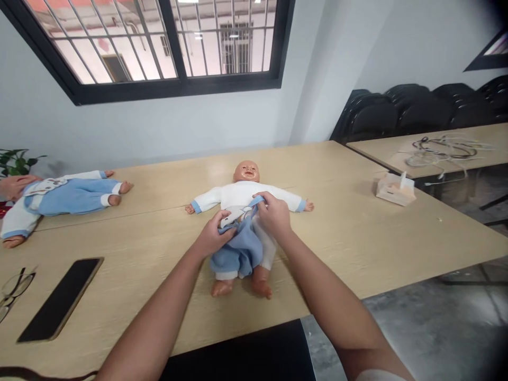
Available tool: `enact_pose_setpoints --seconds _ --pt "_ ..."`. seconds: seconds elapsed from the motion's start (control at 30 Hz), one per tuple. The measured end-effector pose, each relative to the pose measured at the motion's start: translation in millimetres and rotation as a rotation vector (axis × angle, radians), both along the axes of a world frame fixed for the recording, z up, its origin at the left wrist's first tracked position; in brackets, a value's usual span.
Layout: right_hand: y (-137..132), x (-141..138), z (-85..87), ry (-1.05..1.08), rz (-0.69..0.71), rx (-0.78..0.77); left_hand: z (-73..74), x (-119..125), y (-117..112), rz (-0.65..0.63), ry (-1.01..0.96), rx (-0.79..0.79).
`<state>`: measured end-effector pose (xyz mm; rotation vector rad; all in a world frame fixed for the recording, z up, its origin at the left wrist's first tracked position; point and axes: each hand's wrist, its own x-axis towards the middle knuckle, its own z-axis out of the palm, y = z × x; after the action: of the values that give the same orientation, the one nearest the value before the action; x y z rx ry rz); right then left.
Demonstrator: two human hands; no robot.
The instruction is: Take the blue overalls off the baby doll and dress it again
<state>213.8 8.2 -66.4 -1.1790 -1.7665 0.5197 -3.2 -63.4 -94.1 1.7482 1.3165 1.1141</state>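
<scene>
A baby doll [246,171] lies on its back in the middle of the table, arms spread, in a white long-sleeved top [238,194] with blue cuffs. Blue overalls [242,246] with a white printed bib cover one of its legs. The doll's other leg, on the right, lies outside the blue cloth in a white covering, its foot bare. My left hand [216,233] pinches the overalls near the doll's waist on the left side. With thumb and fingers closed, my right hand [273,211] grips the blue edge of the overalls over the belly.
A second doll [75,196] in blue overalls lies at the left. Nearer are a black phone [61,299] and eyeglasses [16,291]. A tissue box [396,189] stands at the right; cables [444,151] lie on another table. Black chairs [373,116] are stacked behind.
</scene>
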Motion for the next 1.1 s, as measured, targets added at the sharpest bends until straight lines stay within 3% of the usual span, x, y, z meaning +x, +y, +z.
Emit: enact_pose_setpoints --seconds 0.07,0.13,0.23,0.3,0.4,0.5,0.57,0.63,0.67,0.8,0.87,0.93,1.0,1.1 --pt "-1.9 -2.3 2.2 0.130 0.166 -0.117 1.6 -1.5 -1.0 -0.041 -0.005 -0.038" --pt "-5.1 -2.3 6.3 0.184 0.416 -0.200 1.0 -2.9 0.3 -0.044 -0.077 -0.073" --pt "-10.8 1.0 13.1 0.107 0.725 -0.295 -2.6 -3.4 5.8 0.114 -0.438 -0.030" --pt "-13.7 2.0 14.8 0.051 0.825 -0.383 -4.7 -3.1 9.0 0.197 -0.691 0.008" --pt "-15.5 -2.5 9.5 0.209 0.781 -0.505 -5.2 -2.3 7.9 0.106 -0.800 -0.045" --pt "-14.7 -10.8 -0.3 0.528 0.620 -0.519 -1.8 -0.4 -0.6 -0.155 -0.562 -0.164" --pt "-13.2 -13.1 -3.5 0.559 0.614 -0.509 2.0 2.2 -6.8 -0.244 -0.332 -0.227" --pt "-11.6 -10.4 -1.7 0.477 0.658 -0.477 5.1 5.7 -10.3 -0.200 -0.226 -0.259" --pt "-10.9 -7.6 0.9 0.420 0.680 -0.449 5.9 7.7 -10.6 -0.148 -0.263 -0.255" --pt "-11.7 4.0 13.6 0.033 0.817 -0.352 3.9 15.7 -6.8 0.096 -0.768 -0.167" --pt "-13.0 5.4 16.3 -0.096 0.824 -0.346 2.1 17.3 -5.6 0.128 -0.853 -0.194" --pt "-12.9 3.9 14.5 0.005 0.746 -0.359 1.9 15.2 -6.6 0.053 -0.729 -0.225" --pt "-11.4 1.2 9.4 0.254 0.685 -0.389 3.6 10.4 -8.8 -0.079 -0.538 -0.231" --pt "-10.1 -2.9 1.7 0.549 0.740 -0.499 6.5 3.9 -10.6 -0.190 -0.302 -0.282"
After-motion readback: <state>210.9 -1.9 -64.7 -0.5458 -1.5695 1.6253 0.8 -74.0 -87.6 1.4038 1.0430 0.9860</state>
